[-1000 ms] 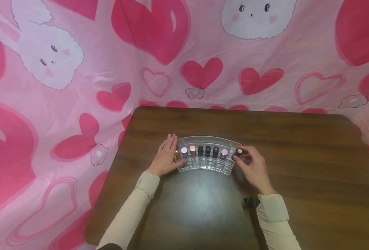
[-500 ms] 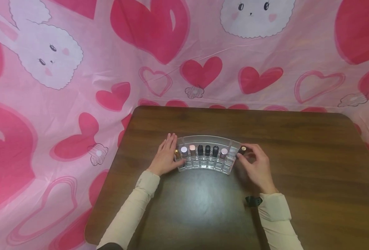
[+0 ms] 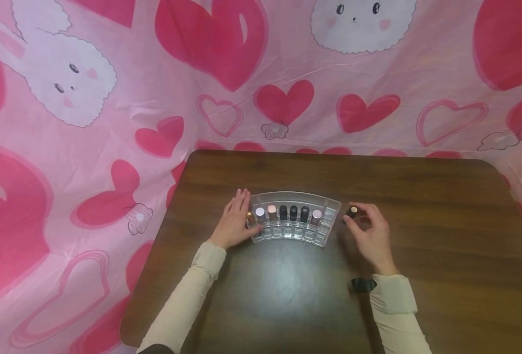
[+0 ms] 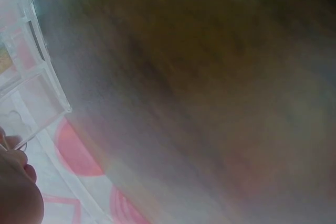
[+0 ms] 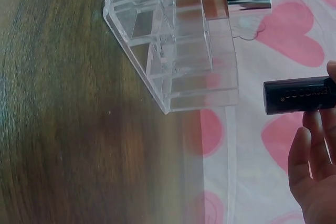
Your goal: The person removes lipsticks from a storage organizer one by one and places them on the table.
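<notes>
A clear curved lipstick organizer stands on the table, holding several lipsticks in one row. My left hand rests against its left end, fingers straight along the side and thumb across the front near a gold-topped tube. Just beyond the organizer's right end, my right hand pinches a black lipstick between thumb and fingers. That tube is apart from the organizer and above the table. In the left wrist view, part of the left hand shows beside a corner of the clear plastic.
Black, pink-topped and white-topped tubes stand in the organizer, including a pale pink-topped one nearest its right end. The brown wooden table stretches to both sides. A pink heart-patterned cloth hangs behind and left of it.
My right hand has moved to the right with the black lipstick, away from the organizer's right end. The left hand has stayed in place.
</notes>
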A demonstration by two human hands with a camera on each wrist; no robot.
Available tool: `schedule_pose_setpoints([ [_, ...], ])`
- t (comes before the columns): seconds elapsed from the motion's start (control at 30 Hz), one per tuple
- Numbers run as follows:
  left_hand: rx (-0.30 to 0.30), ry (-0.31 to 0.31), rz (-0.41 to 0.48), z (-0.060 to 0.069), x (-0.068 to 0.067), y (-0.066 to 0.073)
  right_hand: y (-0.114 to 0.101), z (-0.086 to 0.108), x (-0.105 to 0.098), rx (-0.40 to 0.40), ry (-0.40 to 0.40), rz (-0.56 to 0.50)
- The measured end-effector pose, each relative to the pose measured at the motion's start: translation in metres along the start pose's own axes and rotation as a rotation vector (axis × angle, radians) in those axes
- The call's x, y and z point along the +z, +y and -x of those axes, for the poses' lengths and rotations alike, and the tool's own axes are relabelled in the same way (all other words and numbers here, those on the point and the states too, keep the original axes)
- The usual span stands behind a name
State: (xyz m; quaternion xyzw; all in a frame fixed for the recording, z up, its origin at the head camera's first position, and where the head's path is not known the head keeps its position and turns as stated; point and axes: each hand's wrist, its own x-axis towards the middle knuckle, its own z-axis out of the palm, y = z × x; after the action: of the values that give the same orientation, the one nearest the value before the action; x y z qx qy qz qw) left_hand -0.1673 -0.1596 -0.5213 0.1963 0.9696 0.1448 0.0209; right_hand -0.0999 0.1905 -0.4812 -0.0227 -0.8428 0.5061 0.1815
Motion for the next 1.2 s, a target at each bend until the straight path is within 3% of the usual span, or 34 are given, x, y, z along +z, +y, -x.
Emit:
schedule_pose_setpoints([
  [0.47, -0.011, -0.012, 0.008, 0.000, 0.001, 0.000, 0.005, -0.003, -0.007, 0.035, 0.102, 0.006],
  [0.9, -0.007, -0.009, 0.006, 0.000, 0.000, 0.000, 0.013, -0.003, -0.008, 0.146, 0.086, 0.072],
  [1.2, -0.003, -0.013, 0.003, 0.000, -0.002, 0.001, 0.019, -0.004, -0.007, 0.155, 0.077, 0.083],
])
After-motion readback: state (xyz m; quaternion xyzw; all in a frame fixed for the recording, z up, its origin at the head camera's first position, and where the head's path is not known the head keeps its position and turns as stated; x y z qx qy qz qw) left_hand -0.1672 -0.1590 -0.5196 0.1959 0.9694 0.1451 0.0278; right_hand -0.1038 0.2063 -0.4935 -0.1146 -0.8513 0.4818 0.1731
